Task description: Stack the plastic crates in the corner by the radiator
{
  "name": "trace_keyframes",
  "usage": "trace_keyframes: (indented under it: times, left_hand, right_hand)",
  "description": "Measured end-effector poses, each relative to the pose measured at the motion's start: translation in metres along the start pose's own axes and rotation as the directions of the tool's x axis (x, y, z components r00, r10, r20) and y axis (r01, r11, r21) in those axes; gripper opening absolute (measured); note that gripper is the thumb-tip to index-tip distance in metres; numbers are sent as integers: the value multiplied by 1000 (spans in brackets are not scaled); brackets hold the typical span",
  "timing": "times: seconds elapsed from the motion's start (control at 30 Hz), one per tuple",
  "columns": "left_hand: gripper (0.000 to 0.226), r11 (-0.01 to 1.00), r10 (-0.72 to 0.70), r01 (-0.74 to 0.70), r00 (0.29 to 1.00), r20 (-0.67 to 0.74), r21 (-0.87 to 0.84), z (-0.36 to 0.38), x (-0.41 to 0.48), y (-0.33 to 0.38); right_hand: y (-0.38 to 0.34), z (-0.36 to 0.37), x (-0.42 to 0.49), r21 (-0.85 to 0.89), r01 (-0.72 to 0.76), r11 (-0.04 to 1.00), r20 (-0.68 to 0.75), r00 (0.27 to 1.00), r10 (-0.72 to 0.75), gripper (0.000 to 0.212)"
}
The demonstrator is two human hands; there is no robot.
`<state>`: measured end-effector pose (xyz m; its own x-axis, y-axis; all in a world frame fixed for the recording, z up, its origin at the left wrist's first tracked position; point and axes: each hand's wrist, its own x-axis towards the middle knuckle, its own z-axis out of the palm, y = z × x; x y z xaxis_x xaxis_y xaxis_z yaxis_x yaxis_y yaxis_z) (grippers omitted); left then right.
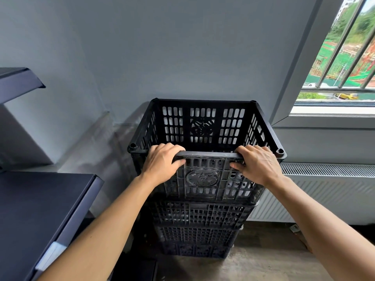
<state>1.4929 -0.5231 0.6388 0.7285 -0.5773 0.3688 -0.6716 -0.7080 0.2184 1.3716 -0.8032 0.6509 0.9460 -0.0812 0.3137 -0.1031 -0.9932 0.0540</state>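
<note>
A black slotted plastic crate sits on top of a stack of similar black crates in the corner, against the grey wall. My left hand grips the near rim of the top crate on its left part, fingers curled over the edge. On the right part of the same rim my right hand holds on in the same way. The white radiator runs along the wall directly right of the stack. The crate's inside looks empty.
A dark shelf unit stands at the left, with an upper shelf above it. A barred window is at the upper right over the radiator. Bare concrete floor lies in front of the stack.
</note>
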Motion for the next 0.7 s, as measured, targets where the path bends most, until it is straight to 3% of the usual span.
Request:
trace_keyframes:
  times: [0.17,0.37,0.53,0.7]
  left_hand:
    - [33,996,-82,81,996,-33,-32,-8,-7,-13]
    - [34,988,-31,19,997,-76,-151,-29,-14,-1]
    - [36,939,-47,22,997,-63,-342,-54,-18,23]
    - [38,878,-75,34,995,-67,-477,-86,-24,40]
  right_hand:
    - [5,-4,-4,26,-42,999,63,997,40,48]
    - [4,-18,-6,104,-85,991,154,986,68,53]
    - [-4,-40,-11,181,-119,976,120,988,98,48]
    - [-11,-70,-20,370,-148,917,25,988,150,44]
